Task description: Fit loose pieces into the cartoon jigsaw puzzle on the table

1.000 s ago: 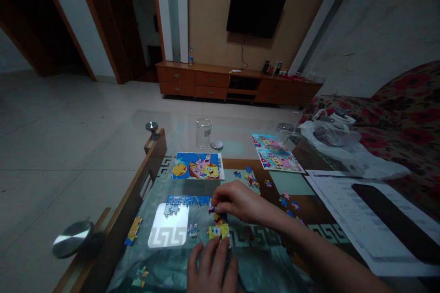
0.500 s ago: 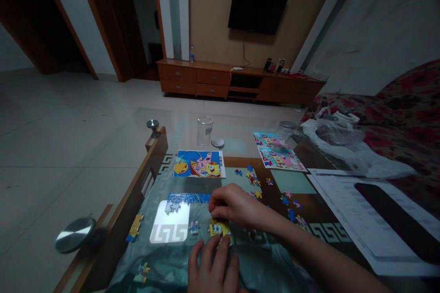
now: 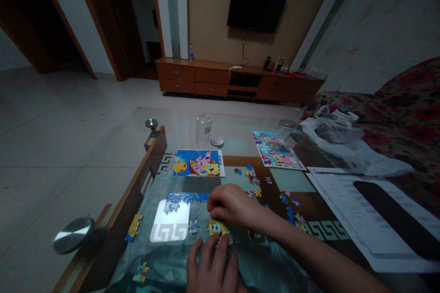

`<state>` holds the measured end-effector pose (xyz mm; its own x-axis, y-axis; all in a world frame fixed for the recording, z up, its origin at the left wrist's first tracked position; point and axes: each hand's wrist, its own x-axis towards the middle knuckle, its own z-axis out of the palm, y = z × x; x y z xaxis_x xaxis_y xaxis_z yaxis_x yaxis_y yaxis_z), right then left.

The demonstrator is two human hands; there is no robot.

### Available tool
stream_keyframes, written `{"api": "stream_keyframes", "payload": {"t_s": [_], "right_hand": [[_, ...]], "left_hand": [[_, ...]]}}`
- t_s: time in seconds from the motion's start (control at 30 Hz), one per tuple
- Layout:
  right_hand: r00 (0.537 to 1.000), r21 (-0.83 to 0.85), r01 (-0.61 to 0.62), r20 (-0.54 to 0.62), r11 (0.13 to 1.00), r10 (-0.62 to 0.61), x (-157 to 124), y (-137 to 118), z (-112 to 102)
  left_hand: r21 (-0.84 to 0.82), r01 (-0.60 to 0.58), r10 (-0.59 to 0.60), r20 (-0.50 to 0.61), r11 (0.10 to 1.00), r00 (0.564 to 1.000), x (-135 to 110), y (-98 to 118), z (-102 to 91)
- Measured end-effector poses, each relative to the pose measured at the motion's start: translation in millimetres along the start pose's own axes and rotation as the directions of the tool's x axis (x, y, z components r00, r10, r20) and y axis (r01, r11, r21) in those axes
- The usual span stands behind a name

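Left hand [image 3: 213, 268] lies palm down at the near edge of the work, fingers spread and slack, not gripping anything. Its fingertips sit just below a small joined cluster of jigsaw pieces [image 3: 217, 227] showing a yellow cartoon sponge figure. Right hand [image 3: 232, 206] comes in across the body, fingers curled and tips drawn together, just above that cluster and beside the end of a longer assembled blue jigsaw section [image 3: 187, 197]. Whether these fingers pinch a piece cannot be told; the hand hides it.

A single loose piece [image 3: 193, 226] lies between the blue section and the cluster. Both sit on a glass-topped coffee table with a wooden rim [image 3: 137, 169]. Yellow pieces [image 3: 134, 227] lie near that rim, and another piece [image 3: 140, 272] lies close to the near edge. Farther right, scattered pieces [image 3: 292, 213] and a second scatter [image 3: 250, 175] spread over the glass.

Beyond these lie a printed picture card [image 3: 197, 163] and a second picture sheet [image 3: 278, 155]. Behind them stand a drinking glass [image 3: 203, 130], a round lid [image 3: 216, 141] and a glass jar [image 3: 287, 124]. To the right are printed papers [image 3: 364, 219], then a plastic bag [image 3: 335, 135] on a floral sofa [image 3: 409, 91]. Far off, a wall-mounted television [image 3: 257, 4] hangs over a wooden cabinet [image 3: 237, 83].
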<state>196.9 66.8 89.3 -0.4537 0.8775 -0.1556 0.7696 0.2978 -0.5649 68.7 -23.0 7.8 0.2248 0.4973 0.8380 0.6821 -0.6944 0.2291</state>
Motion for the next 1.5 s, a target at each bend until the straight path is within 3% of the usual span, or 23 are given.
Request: {"api": "stream_keyframes", "payload": {"t_s": [0.5,0.97,1.5], "right_hand": [[1.0,-0.05,0.027,-0.003,0.998,-0.027,1.5,9.3,7.2],[0.999,-0.064,-0.003,0.032,0.998,0.005,1.6,0.6,0.3],[0.999,-0.054,0.018,0.03,0.998,-0.016,3.3,7.0,3.6]], "left_hand": [[-0.015,-0.006,0.006,0.001,1.0,1.0,9.0,-0.3,-4.1],[0.003,-0.02,0.02,0.025,1.0,0.999,5.1,-1.7,-2.3],[-0.04,0.078,-0.081,-0.103,0.996,0.991,-24.9,2.3,22.7]]}}
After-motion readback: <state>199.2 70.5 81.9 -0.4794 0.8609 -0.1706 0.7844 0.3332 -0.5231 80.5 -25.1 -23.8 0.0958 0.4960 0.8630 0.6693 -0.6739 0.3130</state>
